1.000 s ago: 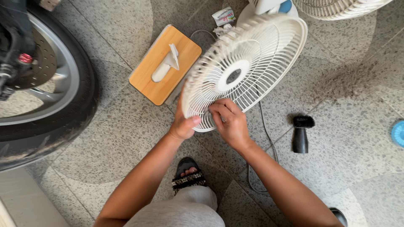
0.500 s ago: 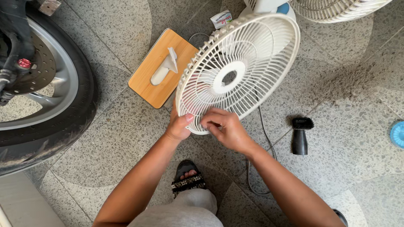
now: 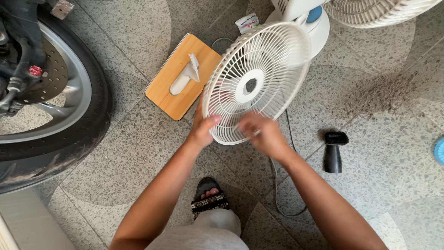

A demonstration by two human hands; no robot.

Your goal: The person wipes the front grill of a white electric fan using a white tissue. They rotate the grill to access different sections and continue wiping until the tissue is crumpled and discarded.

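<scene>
My left hand (image 3: 202, 131) grips the rim of a white fan grille (image 3: 252, 83), my blurred right hand (image 3: 262, 134) pinches its lower wires, a black brush nozzle (image 3: 333, 150) lying right of them.

A home porch or garage-like parking spot is suggested. A terrazzo floor (image 3: 138, 153) with curved inlay is seen throughout. A motorcycle wheel (image 3: 51, 92) is parked at 9 o'clock. A bamboo-lidded tissue box (image 3: 182, 76) is set at 11 o'clock, a fan base (image 3: 310, 18) at 12 o'clock, a black brush nozzle (image 3: 333, 150) at 3 o'clock. Swept dust (image 3: 379, 90) is spread at 2 o'clock. A sandalled foot (image 3: 209, 196) is seen at 6 o'clock.
</scene>
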